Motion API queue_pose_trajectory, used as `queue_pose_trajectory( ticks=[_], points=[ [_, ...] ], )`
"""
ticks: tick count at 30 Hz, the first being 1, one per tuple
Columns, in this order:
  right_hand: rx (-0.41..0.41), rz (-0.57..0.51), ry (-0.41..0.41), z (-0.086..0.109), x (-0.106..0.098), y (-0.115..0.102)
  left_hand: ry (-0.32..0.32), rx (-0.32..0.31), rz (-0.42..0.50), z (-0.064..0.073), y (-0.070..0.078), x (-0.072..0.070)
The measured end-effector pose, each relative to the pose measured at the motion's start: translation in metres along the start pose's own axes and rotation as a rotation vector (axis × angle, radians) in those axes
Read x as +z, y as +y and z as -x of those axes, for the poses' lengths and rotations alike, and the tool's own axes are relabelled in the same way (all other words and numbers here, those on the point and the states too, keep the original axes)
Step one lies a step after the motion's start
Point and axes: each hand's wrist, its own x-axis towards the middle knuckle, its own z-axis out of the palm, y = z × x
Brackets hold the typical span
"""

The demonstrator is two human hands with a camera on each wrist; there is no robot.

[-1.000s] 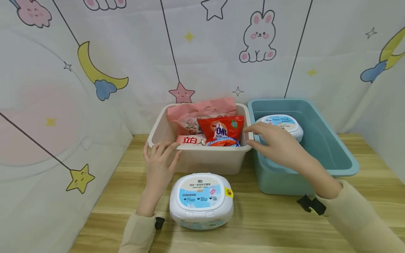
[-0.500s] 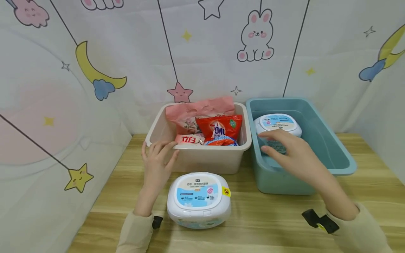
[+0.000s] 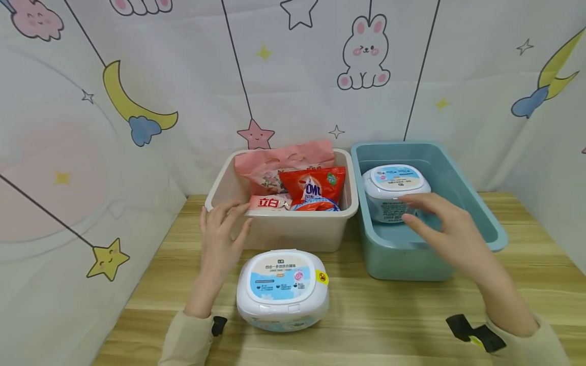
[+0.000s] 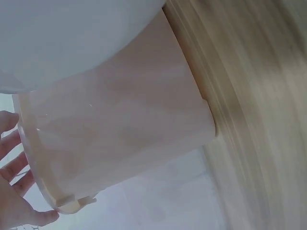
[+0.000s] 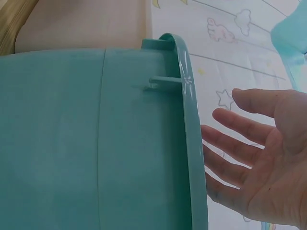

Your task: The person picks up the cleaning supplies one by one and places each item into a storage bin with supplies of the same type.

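At the front left corner of the white bin (image 3: 293,231), my left hand (image 3: 222,234) rests its loosely bent fingers on the rim; the left wrist view shows the fingers (image 4: 14,165) along that edge. Over the front of the teal bin (image 3: 409,262), my right hand (image 3: 450,231) is held with thumb and fingers spread and nothing between them. Its fingertips overlap a white lidded tub (image 3: 396,188) standing inside that bin. A second such tub (image 3: 282,284), with a blue-and-white label, stands on the table before the white bin.
Inside the white bin are a red OMO bag (image 3: 331,178), a pink bag (image 3: 284,157) with handle holes and a pink-and-white packet (image 3: 270,202). Both bins stand side by side on the wooden table (image 3: 389,315). A printed white curtain (image 3: 302,76) hangs behind.
My right hand has drawn back to the right, from beside the white bin's rim to above the teal bin's front. My left hand stays at the white rim. The view has shifted slightly.
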Motion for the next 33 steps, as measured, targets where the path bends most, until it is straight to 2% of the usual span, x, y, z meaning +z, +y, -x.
queue_pose_trajectory(
  ticks=[11,24,30,33],
  points=[
    [-0.037,-0.095,0.102,0.012,-0.007,0.017,-0.022,0.040,-0.023,0.005,0.007,-0.009],
    [0.066,-0.116,0.127,0.028,-0.017,0.037,-0.048,0.123,-0.006,0.013,0.015,-0.016],
    [0.083,-0.101,0.156,0.035,-0.023,0.051,-0.094,0.166,0.048,0.016,0.022,-0.018],
    [0.093,-0.095,0.184,0.039,-0.028,0.058,-0.134,0.168,0.054,0.018,0.027,-0.020]
  ],
)
